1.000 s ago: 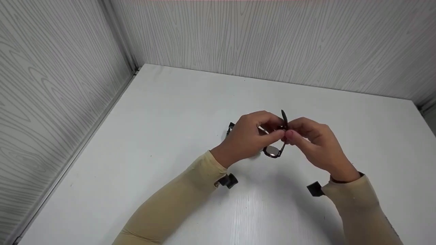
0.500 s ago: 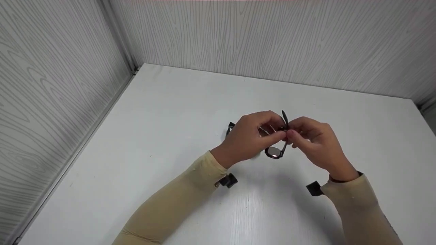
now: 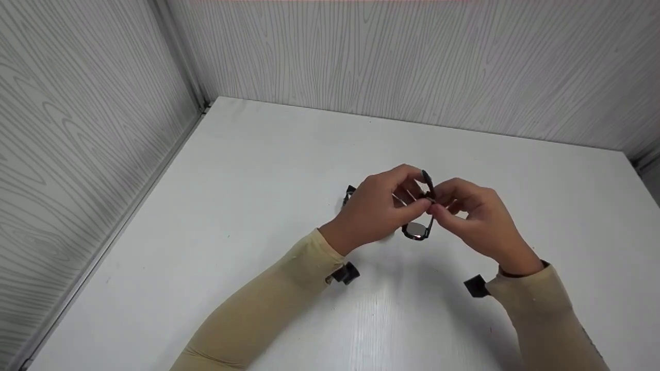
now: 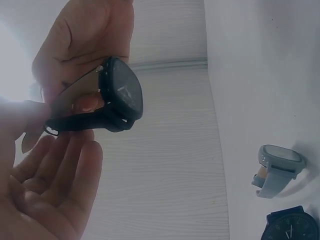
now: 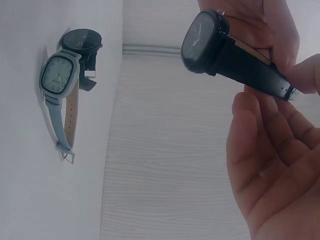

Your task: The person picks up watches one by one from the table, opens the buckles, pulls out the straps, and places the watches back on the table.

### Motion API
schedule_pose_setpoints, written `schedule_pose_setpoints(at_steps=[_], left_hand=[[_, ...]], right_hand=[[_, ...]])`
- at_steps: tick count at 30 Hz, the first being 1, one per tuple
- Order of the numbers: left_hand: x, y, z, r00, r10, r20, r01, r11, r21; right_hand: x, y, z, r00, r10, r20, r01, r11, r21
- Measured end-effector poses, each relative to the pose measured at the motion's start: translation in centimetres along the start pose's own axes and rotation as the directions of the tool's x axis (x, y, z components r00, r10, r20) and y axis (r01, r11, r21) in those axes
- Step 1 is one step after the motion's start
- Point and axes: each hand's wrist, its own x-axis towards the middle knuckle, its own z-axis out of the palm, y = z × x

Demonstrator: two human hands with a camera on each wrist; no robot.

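Observation:
A black wristwatch (image 3: 415, 231) hangs in the air between both hands, its shiny case back toward the head camera. My left hand (image 3: 376, 206) pinches the strap at the buckle (image 4: 50, 129), thumb in front, index finger raised beside the upright strap end (image 3: 428, 181). From the other side my right hand (image 3: 477, 219) pinches the strap at the same spot with thumb and fingers. In the right wrist view the dark dial (image 5: 199, 40) faces outward, and the strap runs to the fingertips. Fingers hide part of the buckle.
On the white table (image 3: 247, 170) lie a pale blue square watch (image 5: 59, 75) and a black round-dial watch (image 5: 82, 41) close together, mostly behind my left hand in the head view. Wood-grain panels (image 3: 361, 56) border the table at the back and left.
The upright strap end has tipped to the left, against the left index finger, which has lifted. The watch case has swung slightly right and down. Both forearms stay nearly still.

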Motion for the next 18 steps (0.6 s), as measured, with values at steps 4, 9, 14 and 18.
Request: schedule_pose_setpoints(at_steps=[4,9,14,18], left_hand=[[0.0,0.0,-0.1,0.999,-0.034,0.014,0.034,0.999,0.005],[-0.1,0.3,-0.4,0.999,-0.039,-0.001,0.039,0.999,0.029],[-0.1,0.4,-0.8,0.999,-0.007,-0.034,0.008,1.0,0.024],[-0.2,1.4,-1.3,0.995,-0.005,-0.096,0.003,1.0,-0.015]], right_hand=[[0.2,-1.1,0.1,1.0,-0.017,-0.002,0.017,1.0,-0.01],[0.1,-0.1,0.1,1.0,0.006,0.006,-0.006,1.0,-0.016],[-0.1,1.1,0.1,1.0,0.011,0.017,-0.01,1.0,-0.021],[-0.1,1.2,0.1,1.0,0.0,0.021,0.0,1.0,-0.022]])
